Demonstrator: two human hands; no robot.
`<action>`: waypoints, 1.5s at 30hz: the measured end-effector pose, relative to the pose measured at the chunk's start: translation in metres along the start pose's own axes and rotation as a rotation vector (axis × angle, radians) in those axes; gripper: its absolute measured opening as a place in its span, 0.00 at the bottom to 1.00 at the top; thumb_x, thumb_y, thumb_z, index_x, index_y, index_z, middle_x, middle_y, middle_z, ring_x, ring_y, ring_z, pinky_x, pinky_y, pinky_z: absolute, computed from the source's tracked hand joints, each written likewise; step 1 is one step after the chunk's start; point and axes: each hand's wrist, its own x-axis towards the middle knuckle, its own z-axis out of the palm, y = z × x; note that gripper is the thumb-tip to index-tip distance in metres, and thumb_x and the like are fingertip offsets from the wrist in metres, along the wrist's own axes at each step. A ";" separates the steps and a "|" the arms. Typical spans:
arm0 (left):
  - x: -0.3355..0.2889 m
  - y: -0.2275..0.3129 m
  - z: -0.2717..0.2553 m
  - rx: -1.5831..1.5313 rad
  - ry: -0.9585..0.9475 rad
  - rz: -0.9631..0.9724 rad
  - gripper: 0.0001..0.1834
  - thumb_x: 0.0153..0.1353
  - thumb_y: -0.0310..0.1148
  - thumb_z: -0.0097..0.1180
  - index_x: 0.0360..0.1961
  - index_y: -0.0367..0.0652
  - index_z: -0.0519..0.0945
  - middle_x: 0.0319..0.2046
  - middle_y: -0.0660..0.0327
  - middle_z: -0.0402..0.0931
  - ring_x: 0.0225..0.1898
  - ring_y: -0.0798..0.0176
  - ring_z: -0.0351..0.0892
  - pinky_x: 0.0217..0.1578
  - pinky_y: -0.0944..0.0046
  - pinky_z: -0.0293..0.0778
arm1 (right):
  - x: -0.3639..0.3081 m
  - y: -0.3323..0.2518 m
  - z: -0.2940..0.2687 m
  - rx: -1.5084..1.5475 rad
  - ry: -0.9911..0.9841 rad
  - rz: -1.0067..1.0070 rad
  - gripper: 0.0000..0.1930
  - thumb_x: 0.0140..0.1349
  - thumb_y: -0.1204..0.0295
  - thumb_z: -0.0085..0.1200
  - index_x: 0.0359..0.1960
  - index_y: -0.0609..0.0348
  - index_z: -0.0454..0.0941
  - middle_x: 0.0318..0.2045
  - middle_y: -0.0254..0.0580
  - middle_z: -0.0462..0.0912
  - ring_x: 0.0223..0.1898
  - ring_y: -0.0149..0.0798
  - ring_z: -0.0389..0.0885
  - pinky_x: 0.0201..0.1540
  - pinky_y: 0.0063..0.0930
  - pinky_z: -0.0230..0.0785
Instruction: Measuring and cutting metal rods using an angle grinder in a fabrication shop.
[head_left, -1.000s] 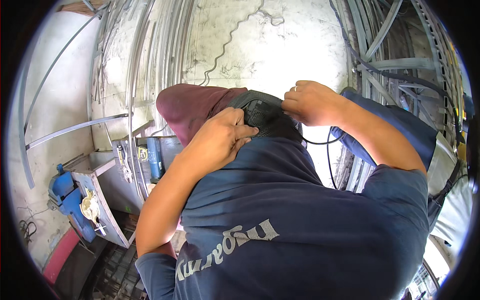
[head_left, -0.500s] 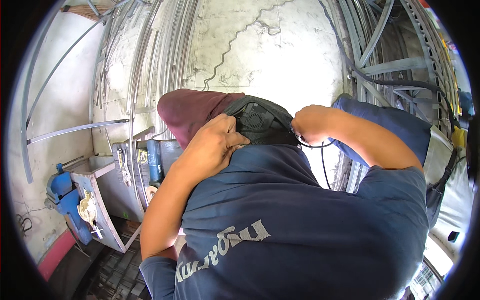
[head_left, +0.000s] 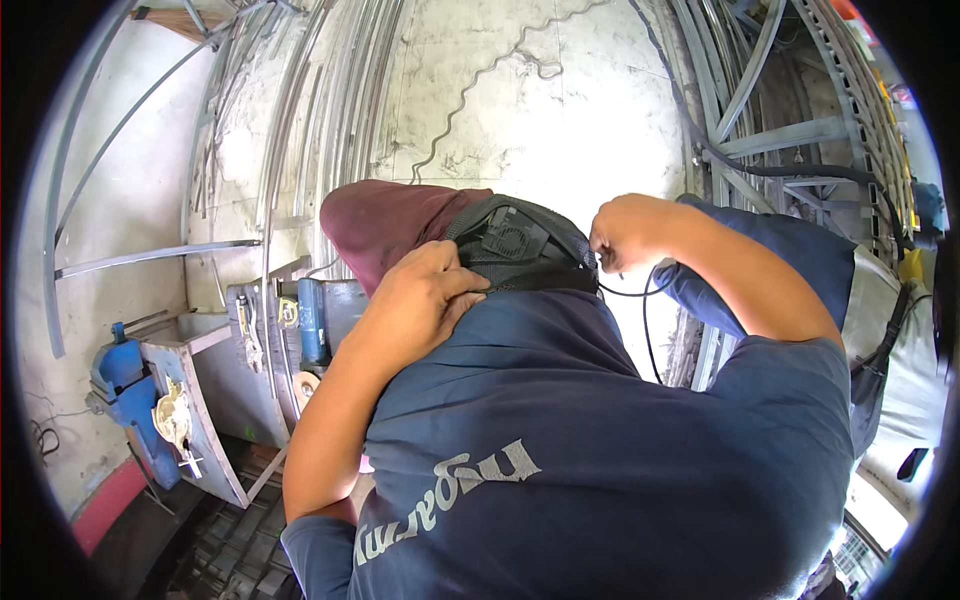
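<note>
Black mesh waist pouch (head_left: pixel 566 232), worn at the waist, already holding a vented device (head_left: pixel 514 235), not yet closed over it. Apparently pinched at its left edge by the left hand (head_left: pixel 425 297); beside its right end, a curled right hand (head_left: pixel 634 232), grip hidden, can't tell what's held.

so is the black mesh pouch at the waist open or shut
Open: the black mesh pouch gapes at its top, and a dark vented device shows inside.

Pale scuffed floor (head_left: pixel 520 130): wavy cable (head_left: pixel 464 97), long metal bars (head_left: pixel 350 90) on it.
</note>
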 end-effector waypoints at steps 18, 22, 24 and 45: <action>0.013 -0.017 0.001 -0.015 0.068 -0.081 0.22 0.60 0.44 0.74 0.47 0.37 0.87 0.45 0.50 0.84 0.51 0.44 0.79 0.54 0.49 0.76 | 0.005 -0.024 -0.023 0.058 -0.024 0.002 0.09 0.50 0.71 0.60 0.32 0.59 0.86 0.26 0.48 0.86 0.34 0.56 0.85 0.40 0.46 0.75; 0.043 -0.004 0.016 -0.001 -0.081 0.008 0.16 0.63 0.40 0.70 0.43 0.37 0.89 0.40 0.48 0.84 0.44 0.41 0.83 0.49 0.46 0.77 | 0.005 -0.015 -0.004 0.457 -0.095 -0.001 0.10 0.63 0.69 0.59 0.39 0.61 0.88 0.25 0.39 0.86 0.29 0.40 0.83 0.38 0.37 0.74; 0.044 0.001 0.019 0.008 -0.133 0.017 0.14 0.63 0.38 0.70 0.44 0.38 0.89 0.39 0.49 0.83 0.44 0.41 0.83 0.49 0.47 0.78 | 0.000 -0.014 0.005 0.744 -0.151 0.111 0.12 0.72 0.69 0.56 0.35 0.66 0.85 0.22 0.34 0.81 0.24 0.28 0.75 0.31 0.29 0.70; 0.040 -0.005 0.028 0.175 -0.190 0.206 0.08 0.66 0.34 0.65 0.40 0.41 0.85 0.32 0.55 0.79 0.39 0.48 0.79 0.43 0.50 0.73 | -0.015 -0.049 0.007 1.285 0.168 0.333 0.09 0.60 0.75 0.62 0.25 0.68 0.84 0.22 0.43 0.82 0.18 0.30 0.70 0.19 0.27 0.60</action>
